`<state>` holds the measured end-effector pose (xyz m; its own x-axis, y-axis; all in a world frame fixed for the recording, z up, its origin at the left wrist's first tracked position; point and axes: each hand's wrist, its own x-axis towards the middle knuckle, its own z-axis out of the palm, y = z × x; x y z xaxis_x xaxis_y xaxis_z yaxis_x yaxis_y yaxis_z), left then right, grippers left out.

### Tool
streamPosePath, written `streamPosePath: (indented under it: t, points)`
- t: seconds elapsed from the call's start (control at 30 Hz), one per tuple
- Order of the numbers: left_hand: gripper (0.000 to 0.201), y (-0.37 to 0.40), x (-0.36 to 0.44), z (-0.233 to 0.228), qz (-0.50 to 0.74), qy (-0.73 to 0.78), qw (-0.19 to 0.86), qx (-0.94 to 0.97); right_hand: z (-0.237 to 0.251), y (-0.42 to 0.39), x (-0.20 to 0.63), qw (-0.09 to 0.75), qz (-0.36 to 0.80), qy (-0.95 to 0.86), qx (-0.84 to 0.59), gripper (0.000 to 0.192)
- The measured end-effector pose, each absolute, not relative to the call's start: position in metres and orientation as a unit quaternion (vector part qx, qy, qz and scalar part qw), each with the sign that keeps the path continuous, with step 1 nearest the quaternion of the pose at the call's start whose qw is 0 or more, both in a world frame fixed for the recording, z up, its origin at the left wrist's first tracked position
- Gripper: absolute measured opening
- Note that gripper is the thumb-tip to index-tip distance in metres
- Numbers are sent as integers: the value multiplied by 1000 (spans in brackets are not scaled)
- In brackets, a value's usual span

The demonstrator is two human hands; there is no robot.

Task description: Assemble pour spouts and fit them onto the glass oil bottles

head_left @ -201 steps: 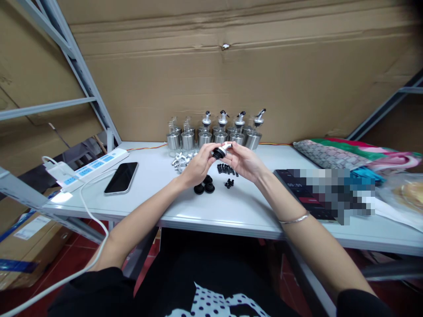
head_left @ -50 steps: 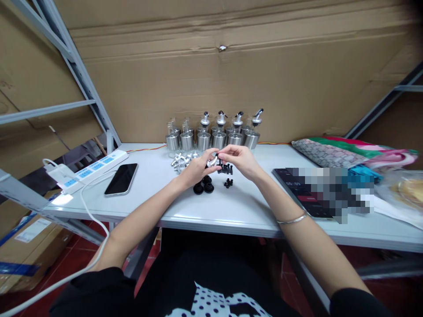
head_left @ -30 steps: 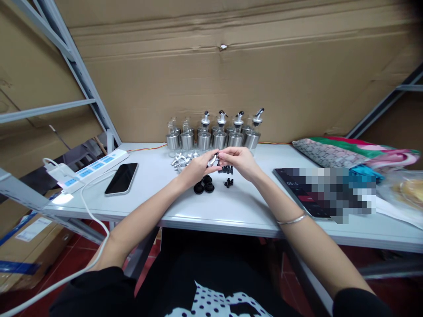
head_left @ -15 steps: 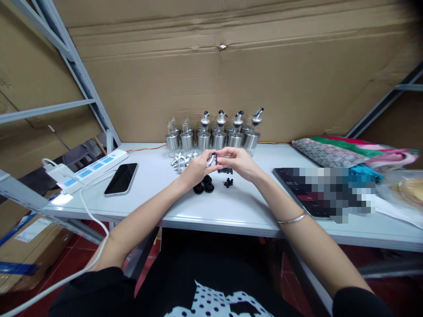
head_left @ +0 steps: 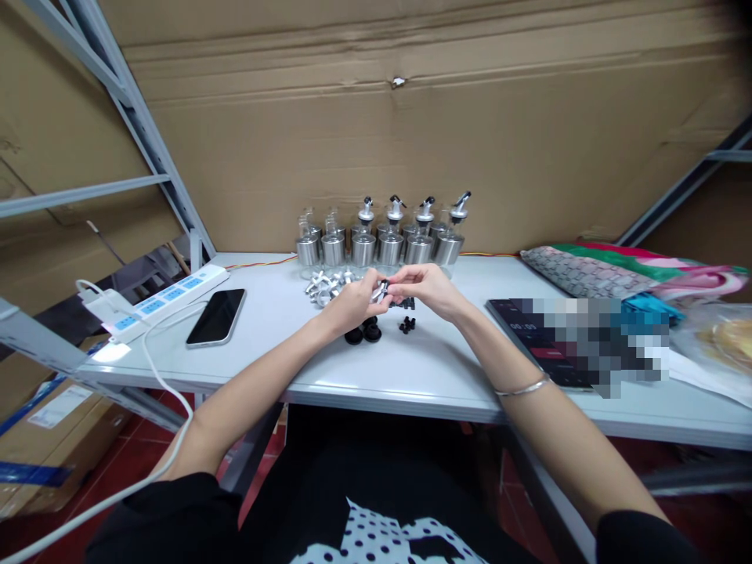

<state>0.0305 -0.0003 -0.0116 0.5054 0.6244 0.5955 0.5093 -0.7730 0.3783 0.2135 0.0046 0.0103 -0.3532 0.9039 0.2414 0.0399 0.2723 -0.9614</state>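
Above the worktop point(head_left: 411, 368), the left hand point(head_left: 351, 300) and right hand point(head_left: 428, 288) meet, each grip pinched on one small spout point(head_left: 379, 291). Black caps point(head_left: 363, 332) lie just below; bottles point(head_left: 388, 239) stand behind.

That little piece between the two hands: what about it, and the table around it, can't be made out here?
- Small silver part, head view: too small; fingers of left hand and right hand cover it.
- Black caps: partly behind the left hand.
- Dark pad: right part pixelated.
- Patterned cloth: cut by the right edge.
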Motion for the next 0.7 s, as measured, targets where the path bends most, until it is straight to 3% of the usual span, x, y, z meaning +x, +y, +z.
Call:
streamPosePath:
  t: [0.27,0.7]
  points:
    - [24,2,29,-14,361,317,81,873,13,2,212,426,488,-669,-364,29]
    - [22,13,26,-17,447,209,15,869,9,9,215,434,577,-618,-310,34]
